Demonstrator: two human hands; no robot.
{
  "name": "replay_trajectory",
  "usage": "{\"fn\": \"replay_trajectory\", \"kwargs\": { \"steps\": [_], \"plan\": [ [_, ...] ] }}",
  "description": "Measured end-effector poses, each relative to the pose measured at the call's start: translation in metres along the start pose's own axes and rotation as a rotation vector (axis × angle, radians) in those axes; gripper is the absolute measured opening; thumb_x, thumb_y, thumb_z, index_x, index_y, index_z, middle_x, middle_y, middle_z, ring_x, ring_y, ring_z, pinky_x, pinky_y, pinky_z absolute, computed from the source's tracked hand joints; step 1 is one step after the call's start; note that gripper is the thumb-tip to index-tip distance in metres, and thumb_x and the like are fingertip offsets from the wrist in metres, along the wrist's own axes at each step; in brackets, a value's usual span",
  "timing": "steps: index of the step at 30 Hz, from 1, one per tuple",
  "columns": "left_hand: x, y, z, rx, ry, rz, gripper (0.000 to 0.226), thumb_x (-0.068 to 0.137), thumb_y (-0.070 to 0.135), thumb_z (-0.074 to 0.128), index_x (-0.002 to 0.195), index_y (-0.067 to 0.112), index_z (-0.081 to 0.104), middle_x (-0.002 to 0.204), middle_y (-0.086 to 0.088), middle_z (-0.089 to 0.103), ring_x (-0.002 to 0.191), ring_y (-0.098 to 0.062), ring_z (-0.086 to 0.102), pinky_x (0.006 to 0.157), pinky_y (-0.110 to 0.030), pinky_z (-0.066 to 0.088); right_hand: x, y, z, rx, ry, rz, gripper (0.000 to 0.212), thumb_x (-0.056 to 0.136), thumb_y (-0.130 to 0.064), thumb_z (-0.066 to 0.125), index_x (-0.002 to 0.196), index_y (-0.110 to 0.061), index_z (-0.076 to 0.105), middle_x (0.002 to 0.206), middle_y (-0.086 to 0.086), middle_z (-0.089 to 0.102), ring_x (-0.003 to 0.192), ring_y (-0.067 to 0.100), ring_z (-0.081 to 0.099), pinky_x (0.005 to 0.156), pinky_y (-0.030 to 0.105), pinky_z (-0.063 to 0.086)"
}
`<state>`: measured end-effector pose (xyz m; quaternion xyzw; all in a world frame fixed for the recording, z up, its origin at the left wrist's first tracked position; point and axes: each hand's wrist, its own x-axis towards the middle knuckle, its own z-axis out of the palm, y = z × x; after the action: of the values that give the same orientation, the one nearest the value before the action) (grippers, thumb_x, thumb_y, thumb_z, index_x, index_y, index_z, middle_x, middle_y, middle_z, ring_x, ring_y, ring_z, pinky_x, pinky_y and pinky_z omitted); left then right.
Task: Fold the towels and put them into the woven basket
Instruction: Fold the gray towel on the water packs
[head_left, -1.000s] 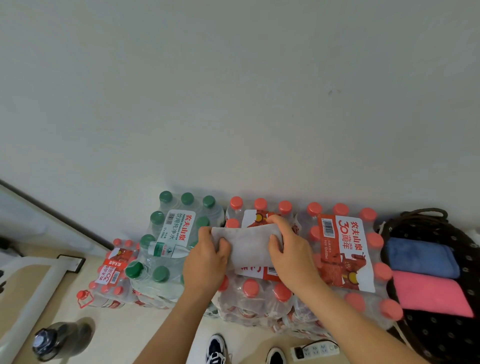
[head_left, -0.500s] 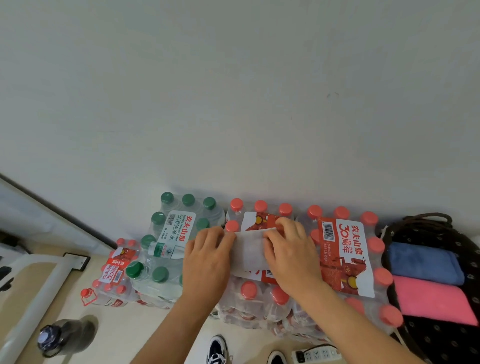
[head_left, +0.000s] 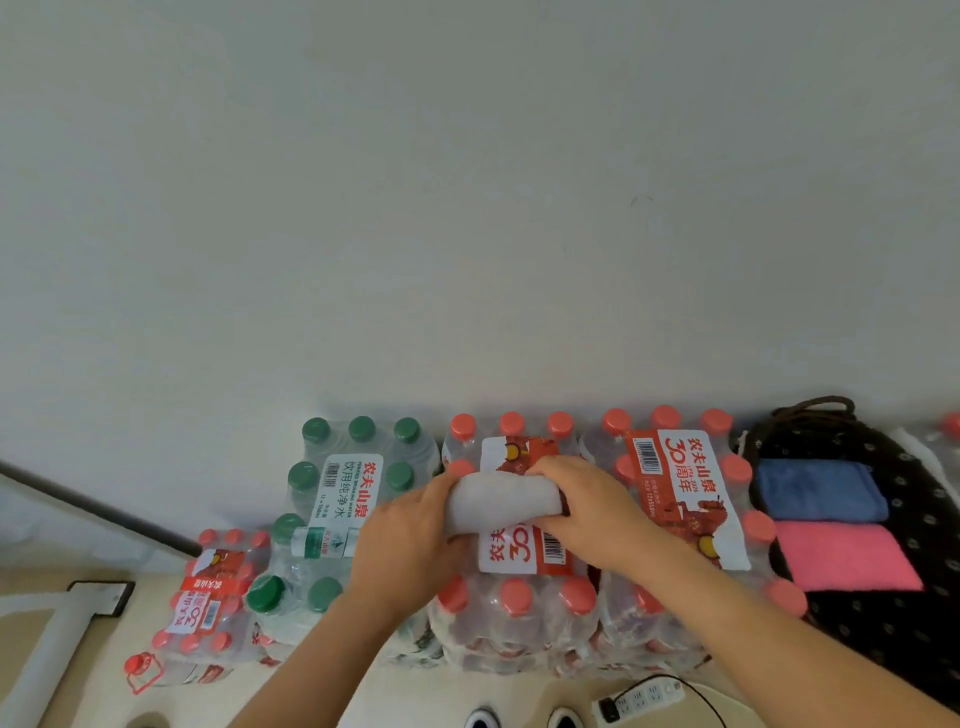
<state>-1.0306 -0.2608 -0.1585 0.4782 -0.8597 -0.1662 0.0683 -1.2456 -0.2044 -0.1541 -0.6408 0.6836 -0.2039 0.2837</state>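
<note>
**Clerk:** Item one, white towel (head_left: 501, 501). Location?

**Checker:** On top of the middle red-capped pack (head_left: 519, 613), over the far half of its printed label, between both hands.

**Clerk:** Condition against half a second ago?

**Checker:** Changed. Then it lay flat on the pack under spread fingers. Now it is bunched into a short, rounded bundle, narrower than before.

**Clerk:** Left hand (head_left: 410, 540)?

**Checker:** At the towel's left end, fingers (head_left: 441, 501) curled round the cloth and grasping it. Earlier they lay straighter on top of it.

**Clerk:** Right hand (head_left: 592, 514)?

**Checker:** At the towel's right end, fingers (head_left: 545, 470) wrapped over the top of the bundle, also grasping it. This hand, too, was flatter before.

**Clerk:** Item two, woven basket (head_left: 914, 509)?

**Checker:** To the right of the middle pack, with a second red-capped pack (head_left: 685, 488) standing between them. It is dark, with a dotted inside. It holds a folded blue towel (head_left: 821, 488) on the far side and a folded pink towel (head_left: 847, 558) just nearer. Both lie as they did earlier.

**Clerk:** Remainder?

**Checker:** Green-capped pack (head_left: 353, 467) just left of the middle pack. A smaller red-capped pack (head_left: 213, 597) stands further left, on the floor. A power strip (head_left: 639, 699) and two shoe tips (head_left: 480, 719) are on the floor on the near side of the middle pack. None has shifted.
</note>
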Motion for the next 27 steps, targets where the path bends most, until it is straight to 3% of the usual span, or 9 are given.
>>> {"fn": "replay_trajectory", "kwargs": {
  "steps": [3,7,10,14,17,19,22,24,27],
  "plan": [
    [0.010,-0.004,-0.028,-0.562,-0.014,-0.182,0.037,0.076,0.031,0.077,0.107,0.036,0.057,0.091,0.012,0.070,0.081,-0.007,0.066,0.064,-0.014,0.049,-0.002,-0.010,-0.015,0.374,-0.031,0.217,0.028,0.082,-0.025,0.073,0.107,-0.026,0.062,0.102,-0.010,0.068,0.094,0.007,0.065,0.084,0.032,0.056],
    [0.015,0.011,-0.047,-1.222,-0.085,-0.317,0.035,0.082,0.020,0.072,0.111,0.022,0.053,0.089,-0.006,0.074,0.079,-0.023,0.073,0.063,-0.031,0.059,-0.014,-0.024,-0.034,1.037,0.022,0.428,0.026,0.086,-0.012,0.065,0.112,-0.019,0.064,0.105,0.000,0.073,0.100,0.017,0.068,0.081,0.036,0.057],
    [0.021,0.029,-0.041,-1.476,-0.123,-0.369,0.039,0.081,0.021,0.069,0.116,0.020,0.052,0.094,-0.014,0.073,0.078,-0.027,0.071,0.062,-0.037,0.058,-0.028,-0.025,-0.045,1.127,0.098,0.477,0.031,0.087,-0.014,0.065,0.117,-0.016,0.059,0.109,0.011,0.070,0.097,0.027,0.068,0.067,0.035,0.057],
    [0.026,0.057,-0.037,-1.646,-0.254,-0.365,0.031,0.091,0.020,0.060,0.121,0.026,0.052,0.092,-0.006,0.064,0.060,-0.013,0.062,0.043,-0.025,0.049,-0.055,-0.022,-0.059,1.165,0.236,0.458,0.029,0.090,-0.011,0.062,0.113,-0.028,0.056,0.088,0.011,0.069,0.066,0.032,0.064,0.056,0.034,0.053],
    [0.028,0.079,-0.035,-1.425,-0.321,-0.205,0.030,0.093,0.030,0.057,0.120,0.042,0.052,0.102,-0.002,0.065,0.077,-0.014,0.068,0.061,-0.029,0.055,-0.076,-0.015,-0.072,1.125,0.288,0.433,0.025,0.096,-0.012,0.054,0.112,-0.030,0.058,0.087,0.015,0.058,0.051,0.025,0.054,0.043,0.027,0.045],
    [0.028,0.091,-0.030,-1.128,-0.222,0.046,0.034,0.091,0.045,0.057,0.123,0.049,0.046,0.113,0.003,0.060,0.098,-0.004,0.063,0.076,-0.021,0.053,-0.092,-0.008,-0.085,1.125,0.308,0.452,0.016,0.098,-0.013,0.050,0.105,-0.021,0.062,0.082,0.013,0.057,0.048,0.022,0.052,0.040,0.025,0.043],
    [0.028,0.112,-0.015,-0.673,-0.138,0.491,0.072,0.070,0.071,0.064,0.133,0.052,0.035,0.144,0.016,0.033,0.135,-0.004,0.031,0.107,-0.021,0.029,-0.118,0.012,-0.104,1.141,0.385,0.509,0.019,0.100,-0.014,0.046,0.095,-0.016,0.064,0.074,0.010,0.058,0.045,0.019,0.052,0.038,0.022,0.041],
    [0.027,0.135,0.003,-0.335,-0.064,0.665,0.087,0.062,0.068,0.071,0.136,0.044,0.032,0.153,0.009,0.023,0.141,-0.012,0.021,0.114,-0.031,0.021,-0.137,0.029,-0.115,1.164,0.426,0.553,0.022,0.100,-0.013,0.042,0.095,-0.015,0.064,0.069,0.012,0.057,0.043,0.018,0.051,0.035,0.021,0.040],
    [0.025,0.178,0.024,-0.201,0.041,0.776,0.069,0.071,0.048,0.073,0.129,0.029,0.041,0.141,0.002,0.045,0.130,-0.016,0.041,0.105,-0.040,0.040,-0.168,0.060,-0.131,1.255,0.382,0.625,0.028,0.097,-0.025,0.047,0.093,-0.010,0.070,0.072,0.019,0.060,0.044,0.019,0.055,0.037,0.022,0.045]
  ]
}}
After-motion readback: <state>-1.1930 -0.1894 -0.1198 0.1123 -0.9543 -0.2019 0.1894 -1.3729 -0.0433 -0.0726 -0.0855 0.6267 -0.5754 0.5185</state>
